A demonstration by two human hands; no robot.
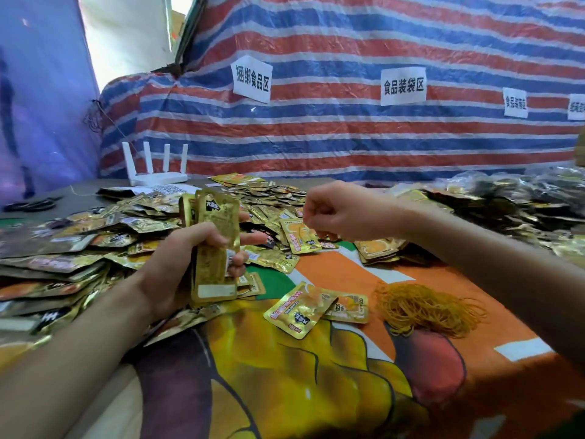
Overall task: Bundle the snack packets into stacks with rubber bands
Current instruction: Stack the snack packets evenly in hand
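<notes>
Progress: early, by my read. No banded stack that I can make out. Loose packets are heaped at left & far centre, so most of the job is left.
Stack: your left hand grips an upright stack of gold packets, fingers & thumb curled round it. No band on it yet.
Right hand: your right hand hangs over the far-centre packets, fingers curled. Can't tell if it pinches a packet, a band or nothing.
Bands: rubber bands lie in a tan heap on the printed cloth over the counter, near right, well apart from both hands, just under your right forearm.
Strays: two packets near centre, between stack & bands.
Next, prob.: top up the stack, then reach near right for a band.
</notes>
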